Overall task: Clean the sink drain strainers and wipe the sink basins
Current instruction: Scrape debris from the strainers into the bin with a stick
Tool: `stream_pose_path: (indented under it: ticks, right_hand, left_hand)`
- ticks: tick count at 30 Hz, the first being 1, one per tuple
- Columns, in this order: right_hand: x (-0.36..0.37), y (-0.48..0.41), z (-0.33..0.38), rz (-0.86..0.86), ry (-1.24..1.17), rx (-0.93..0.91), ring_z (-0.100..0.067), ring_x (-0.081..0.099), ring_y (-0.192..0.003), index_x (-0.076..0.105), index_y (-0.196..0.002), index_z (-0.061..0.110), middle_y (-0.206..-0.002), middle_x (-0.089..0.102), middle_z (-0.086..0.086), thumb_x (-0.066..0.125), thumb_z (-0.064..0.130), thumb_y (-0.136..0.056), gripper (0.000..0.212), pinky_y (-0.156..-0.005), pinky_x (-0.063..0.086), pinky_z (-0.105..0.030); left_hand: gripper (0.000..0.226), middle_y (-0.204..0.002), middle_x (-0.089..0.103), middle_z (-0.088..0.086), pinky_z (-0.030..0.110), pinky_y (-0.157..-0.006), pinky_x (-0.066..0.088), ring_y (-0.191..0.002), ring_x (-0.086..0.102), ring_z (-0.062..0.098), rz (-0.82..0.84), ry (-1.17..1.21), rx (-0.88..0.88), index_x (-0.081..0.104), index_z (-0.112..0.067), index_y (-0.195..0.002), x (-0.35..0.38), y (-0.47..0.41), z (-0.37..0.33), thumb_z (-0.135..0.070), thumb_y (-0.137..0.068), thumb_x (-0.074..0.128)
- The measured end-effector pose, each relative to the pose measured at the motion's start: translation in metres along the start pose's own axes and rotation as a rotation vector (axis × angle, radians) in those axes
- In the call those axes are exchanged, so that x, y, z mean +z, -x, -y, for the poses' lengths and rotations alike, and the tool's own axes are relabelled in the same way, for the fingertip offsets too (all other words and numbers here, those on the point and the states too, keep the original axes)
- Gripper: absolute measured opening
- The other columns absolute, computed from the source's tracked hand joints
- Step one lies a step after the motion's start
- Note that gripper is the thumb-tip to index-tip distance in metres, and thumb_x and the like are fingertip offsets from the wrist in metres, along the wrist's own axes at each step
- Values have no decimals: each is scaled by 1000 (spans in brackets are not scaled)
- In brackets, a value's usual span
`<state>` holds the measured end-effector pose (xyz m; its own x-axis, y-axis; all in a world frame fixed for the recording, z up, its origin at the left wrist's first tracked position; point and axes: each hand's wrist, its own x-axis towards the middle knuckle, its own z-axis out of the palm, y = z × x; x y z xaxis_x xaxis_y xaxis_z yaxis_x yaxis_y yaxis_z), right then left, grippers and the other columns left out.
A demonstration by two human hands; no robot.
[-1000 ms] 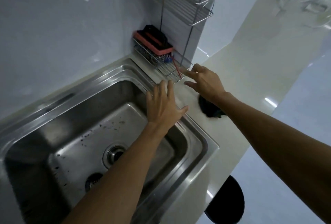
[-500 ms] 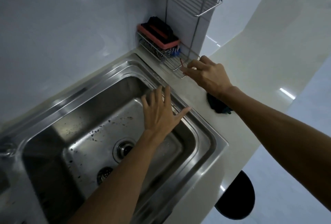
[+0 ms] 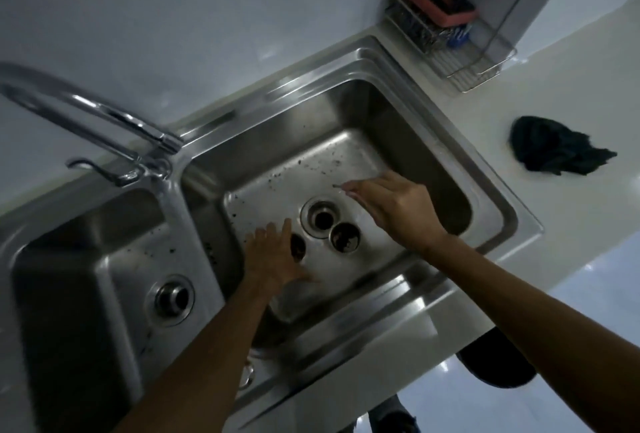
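Round strainer (image 3: 344,237) on speckled steel basin (image 3: 349,110) (left hand (image 3: 273,259) near).

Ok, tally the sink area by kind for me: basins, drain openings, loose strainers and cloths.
Basins: 2
Drain openings: 2
Loose strainers: 2
Cloths: 1
Total: 7

Both forearms crossing the sink (image 3: 363,325) front rim are bare -- just skin. Left hand (image 3: 273,259) and right hand (image 3: 398,210) bare too, fingers slightly blurred.
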<state>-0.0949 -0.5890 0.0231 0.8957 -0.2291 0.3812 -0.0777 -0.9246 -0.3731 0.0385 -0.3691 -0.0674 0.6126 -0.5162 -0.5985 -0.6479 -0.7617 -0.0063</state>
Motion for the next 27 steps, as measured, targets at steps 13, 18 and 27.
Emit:
stream_pose_path:
  ticks: [13, 18, 27]
  right_hand:
    - [56, 36, 60, 291, -257, 304, -19, 69, -78, 67, -113, 20, -92, 74, -1, 53, 43, -100, 30, -71, 56, -42]
    - [38, 43, 51, 209, -288, 416, -11, 71, -84, 66, -110, 25, -97, 76, 6, 60, 43, -95, 24, -77, 57, -39]
    - [-97, 121, 17, -252, -480, 577, -4, 67, -84, 64, -101, 25, -91, 68, 18, 63, 39, -96, 15, -65, 57, -25]
  left_hand:
    - [78, -143, 53, 9, 51, -109, 41, -128, 55, 33, -74, 220, 5, 39, -20, -146, 41, -17, 13, -55, -86, 74]
    - [85, -137, 56, 10, 50, -104, 49, -123, 58, 32, -161, 367, 42, 45, -17, -140, 22, 8, 3, -53, -75, 85]
    - [77, -130, 61, -2, 37, -97, 53, -118, 63, 21, -446, 604, 452, 55, -23, -135, -61, 89, -144, -38, -69, 89]
